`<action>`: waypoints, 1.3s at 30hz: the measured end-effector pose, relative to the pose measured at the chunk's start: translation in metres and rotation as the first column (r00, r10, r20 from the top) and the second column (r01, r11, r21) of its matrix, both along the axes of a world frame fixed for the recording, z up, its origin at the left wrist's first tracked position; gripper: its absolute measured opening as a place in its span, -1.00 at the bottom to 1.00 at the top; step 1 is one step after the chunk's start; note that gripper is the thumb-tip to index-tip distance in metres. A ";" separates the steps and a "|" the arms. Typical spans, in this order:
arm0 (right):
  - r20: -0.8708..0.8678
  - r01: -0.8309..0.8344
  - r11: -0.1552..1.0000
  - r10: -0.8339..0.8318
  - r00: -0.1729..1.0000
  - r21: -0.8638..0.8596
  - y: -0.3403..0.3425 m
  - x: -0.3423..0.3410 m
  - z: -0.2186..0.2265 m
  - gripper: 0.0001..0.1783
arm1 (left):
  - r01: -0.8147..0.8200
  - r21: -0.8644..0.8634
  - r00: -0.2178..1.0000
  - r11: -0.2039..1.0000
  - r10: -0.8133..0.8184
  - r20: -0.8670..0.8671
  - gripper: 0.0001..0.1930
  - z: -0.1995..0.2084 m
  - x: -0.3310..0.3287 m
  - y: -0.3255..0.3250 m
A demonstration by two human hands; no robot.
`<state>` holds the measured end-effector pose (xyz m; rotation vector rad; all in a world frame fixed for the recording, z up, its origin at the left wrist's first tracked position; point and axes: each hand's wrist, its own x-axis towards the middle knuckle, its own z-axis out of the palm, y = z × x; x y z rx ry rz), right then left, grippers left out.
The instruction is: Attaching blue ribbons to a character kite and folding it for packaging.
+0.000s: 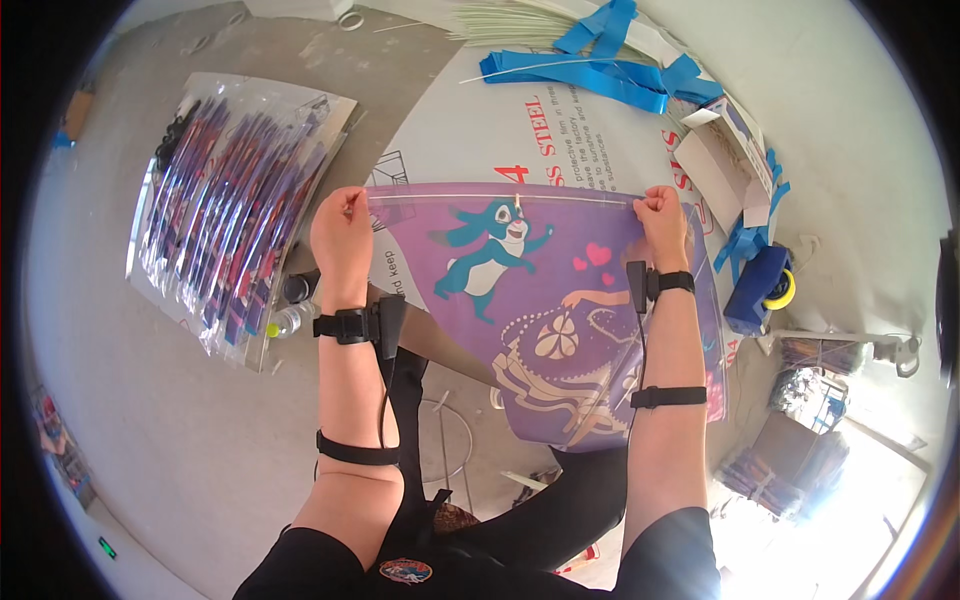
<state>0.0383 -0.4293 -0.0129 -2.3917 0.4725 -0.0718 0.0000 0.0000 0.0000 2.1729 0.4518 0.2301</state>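
Stretched between my two hands is a purple printed film sheet (550,262), with a teal rabbit, pink hearts and a pale skirted figure on it. A thin white rod or cord (470,194) runs along its far edge. At that edge's left end my left hand (340,245) is closed in a pinch. My right hand (663,228) pinches the edge near its right end, fingers curled together. The near part of the sheet hangs down over my dark-clothed lap. Beneath it lies a white board (450,125) with red and black print.
On the left, a board carries a stack of clear-wrapped colourful packages (215,215). A bottle (290,320) stands beside it. Thin pale rods (500,22) and blue strips (570,78) lie at the far side. Right are an open white box (735,165) and a blue tape dispenser (760,290).
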 end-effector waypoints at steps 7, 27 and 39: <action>0.022 -0.038 0.996 0.040 0.999 -0.080 0.011 -0.002 0.009 -0.63 | 0.001 0.014 0.999 1.000 -0.002 0.033 -0.83 0.000 -0.001 0.000; -0.021 -0.043 0.982 0.039 0.999 -0.183 0.018 0.001 0.012 -0.62 | -0.042 -0.020 0.998 0.999 0.042 -0.036 -0.85 0.001 -0.001 -0.001; -0.010 -0.008 0.970 0.006 1.000 -0.245 0.024 0.000 0.013 -0.64 | -0.062 0.107 0.997 0.992 0.066 -0.030 -0.84 -0.001 -0.001 -0.005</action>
